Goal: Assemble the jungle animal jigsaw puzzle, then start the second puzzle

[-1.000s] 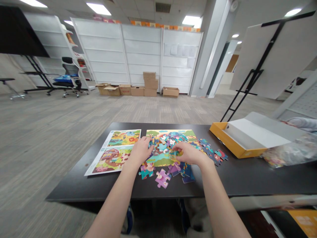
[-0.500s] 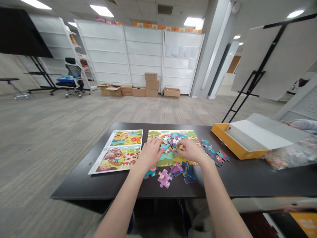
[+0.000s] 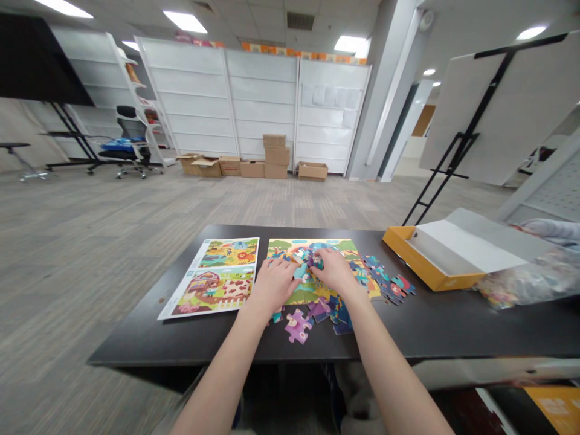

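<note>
A picture board with an animal scene (image 3: pixel 302 296) lies on the dark table, a heap of jigsaw pieces (image 3: pixel 299 254) covering its middle. My left hand (image 3: pixel 276 283) rests at the board's left side, fingers apart and reaching over the pieces, thumb lower by a light blue patch. In my right hand (image 3: pixel 336 273), thumb and fingers pinch a dark purple puzzle piece (image 3: pixel 316 260) above the heap; the fingers partly cover it. Near the board's front edge are a pink-purple piece (image 3: pixel 298 326) and several dark blue pieces (image 3: pixel 341 320).
Left of the board is a printed picture sheet (image 3: pixel 215 279). More loose pieces (image 3: pixel 393 286) spread to the right. Beyond them stand an open yellow box (image 3: pixel 432 275) and a clear plastic bag (image 3: pixel 525 284). The table's front edge (image 3: pixel 190 364) runs under my forearms.
My right hand has moved left and slightly up, and a dark purple puzzle piece now shows in its fingers. My left hand has shifted slightly down, its fingers spread over the pieces.
</note>
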`<state>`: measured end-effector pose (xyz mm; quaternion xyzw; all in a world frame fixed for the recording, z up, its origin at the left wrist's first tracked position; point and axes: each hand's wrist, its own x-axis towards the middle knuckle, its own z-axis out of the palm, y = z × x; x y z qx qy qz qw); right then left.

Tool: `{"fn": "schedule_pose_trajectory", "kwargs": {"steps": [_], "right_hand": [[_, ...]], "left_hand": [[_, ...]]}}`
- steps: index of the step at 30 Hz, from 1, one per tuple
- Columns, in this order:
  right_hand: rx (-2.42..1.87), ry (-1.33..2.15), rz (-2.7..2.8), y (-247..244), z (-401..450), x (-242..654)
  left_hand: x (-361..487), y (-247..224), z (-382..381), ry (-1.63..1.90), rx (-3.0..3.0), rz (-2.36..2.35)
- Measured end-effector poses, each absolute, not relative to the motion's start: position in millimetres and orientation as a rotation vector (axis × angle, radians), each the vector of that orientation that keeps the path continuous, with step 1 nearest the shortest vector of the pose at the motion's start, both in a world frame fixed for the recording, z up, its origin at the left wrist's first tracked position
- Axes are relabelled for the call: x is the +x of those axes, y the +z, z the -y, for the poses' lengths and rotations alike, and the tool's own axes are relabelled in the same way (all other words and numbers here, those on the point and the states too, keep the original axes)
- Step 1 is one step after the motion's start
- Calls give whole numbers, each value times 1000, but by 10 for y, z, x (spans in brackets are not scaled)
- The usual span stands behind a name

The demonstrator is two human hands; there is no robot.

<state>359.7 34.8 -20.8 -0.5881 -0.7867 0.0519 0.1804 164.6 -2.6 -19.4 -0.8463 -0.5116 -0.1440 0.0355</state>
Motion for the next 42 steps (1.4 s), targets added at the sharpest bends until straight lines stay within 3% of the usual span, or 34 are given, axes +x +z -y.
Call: {"fn": "schedule_pose_trajectory", "kwargs": {"steps": [6,15,21,28,33,42], "right_hand": [[-1523,206,1957,-148,-464,3896],[-1949,168,1793,-181,-584,4745],[-1972,155,1881,-206,-672,4529],[-1521,144,2217,-9,-550,3711],[-1588,150,2266,-95,-472,3342],[-1673,207,2269,-175,-615,3470]], "left_hand": [[1617,-149,130,-548,-2556,1572],[1523,-94,380,-502,-2802,1427],[1474,-88,434,-412,-2861,1399],[1508,-70,366,-458,-2938,1406],[1526,-59,355,-417,-2908,1460],[1541,13,389,-385,-2872,1579]]}}
